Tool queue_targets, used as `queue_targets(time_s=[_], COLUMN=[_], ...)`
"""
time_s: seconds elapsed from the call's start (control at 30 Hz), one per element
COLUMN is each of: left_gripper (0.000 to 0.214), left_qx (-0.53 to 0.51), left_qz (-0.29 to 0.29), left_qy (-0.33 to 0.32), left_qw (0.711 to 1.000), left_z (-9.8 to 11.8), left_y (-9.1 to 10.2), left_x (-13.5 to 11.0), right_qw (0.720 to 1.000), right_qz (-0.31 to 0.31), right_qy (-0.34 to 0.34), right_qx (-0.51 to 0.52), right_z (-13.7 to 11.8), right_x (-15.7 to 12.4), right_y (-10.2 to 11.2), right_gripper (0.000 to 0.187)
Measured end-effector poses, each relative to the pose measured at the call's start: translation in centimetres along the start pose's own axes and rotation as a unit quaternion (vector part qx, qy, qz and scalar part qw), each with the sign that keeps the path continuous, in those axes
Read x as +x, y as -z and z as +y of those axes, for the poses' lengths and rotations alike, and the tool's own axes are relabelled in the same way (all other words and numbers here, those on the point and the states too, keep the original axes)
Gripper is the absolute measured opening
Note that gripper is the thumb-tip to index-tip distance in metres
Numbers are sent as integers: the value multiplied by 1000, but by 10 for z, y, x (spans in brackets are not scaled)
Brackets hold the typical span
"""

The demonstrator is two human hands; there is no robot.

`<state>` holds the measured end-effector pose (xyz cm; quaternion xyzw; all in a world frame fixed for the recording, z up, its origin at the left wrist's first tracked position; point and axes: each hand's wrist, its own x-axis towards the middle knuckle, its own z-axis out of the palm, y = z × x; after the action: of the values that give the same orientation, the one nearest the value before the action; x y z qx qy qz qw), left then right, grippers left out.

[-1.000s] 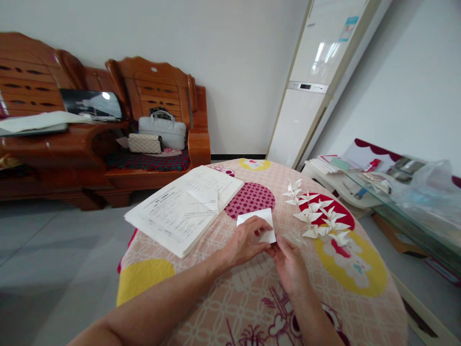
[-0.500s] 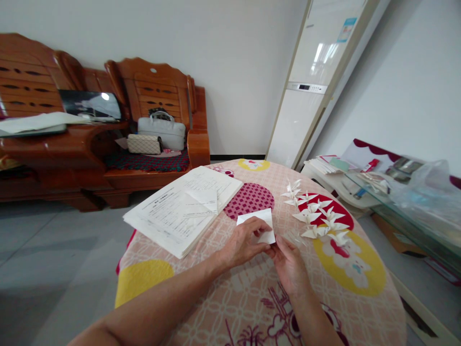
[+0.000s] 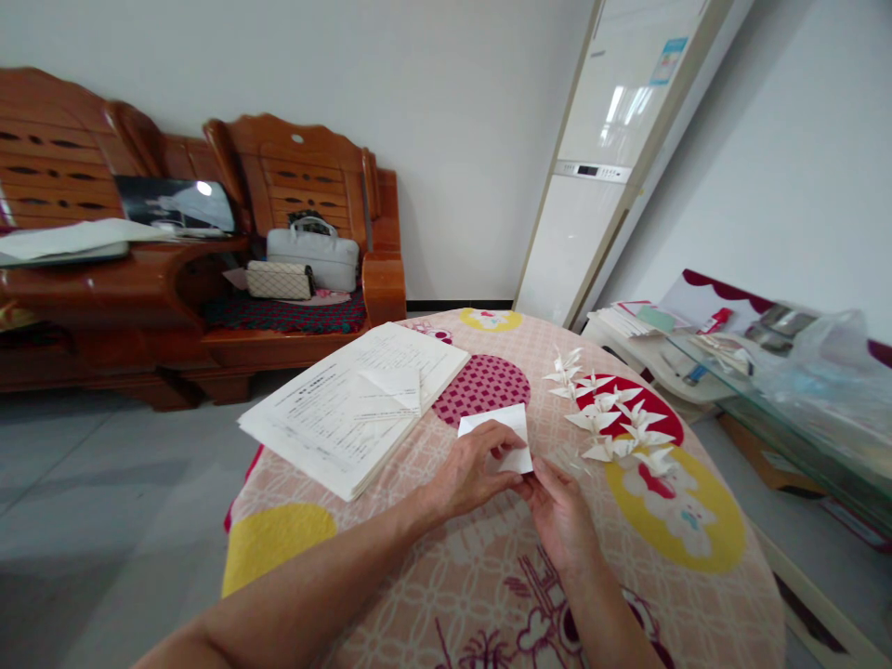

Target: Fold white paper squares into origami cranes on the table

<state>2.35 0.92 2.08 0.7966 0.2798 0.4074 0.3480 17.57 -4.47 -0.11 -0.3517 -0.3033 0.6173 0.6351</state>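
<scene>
A small white sheet of paper point(image 3: 514, 423), seemingly folded, lies over the table in front of me. My left hand point(image 3: 480, 469) rests across it, fingers bent and pressed on its near part. At its near right corner, my right hand point(image 3: 557, 506) pinches the paper between thumb and fingers. The fingertips of both hands almost meet there, and they cover the lower edge. To the right stand several folded white paper cranes point(image 3: 606, 418) in a loose cluster.
A thick stack of printed papers point(image 3: 334, 409) lies on the left of the round table, with a folded white paper piece point(image 3: 394, 388) on top. A glass shelf point(image 3: 767, 409) with a plastic bag point(image 3: 815, 362) stands right. Behind are wooden chairs point(image 3: 307, 167) and a tall air conditioner point(image 3: 585, 186).
</scene>
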Motion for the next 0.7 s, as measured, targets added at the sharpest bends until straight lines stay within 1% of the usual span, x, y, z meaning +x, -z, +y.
queue_targets(time_s=[0.23, 0.4, 0.57, 0.7], left_gripper=[32, 28, 32, 28], left_qx=[-23, -35, -29, -24], left_qz=[5, 13, 17, 23], left_qy=[12, 22, 22, 23], left_qw=[1000, 999, 999, 999], left_z=[-2, -1, 0, 2], left_y=[0, 1, -1, -2], left_x=[1, 2, -1, -2], right_qw=[1000, 1000, 1000, 999], right_qz=[-7, -10, -3, 1], right_qy=[1, 2, 12, 26], right_qx=[4, -1, -17, -33], right_z=[0, 0, 0, 2], right_x=[0, -1, -2, -3], right_y=[0, 1, -1, 0], right_gripper=[15, 14, 15, 16])
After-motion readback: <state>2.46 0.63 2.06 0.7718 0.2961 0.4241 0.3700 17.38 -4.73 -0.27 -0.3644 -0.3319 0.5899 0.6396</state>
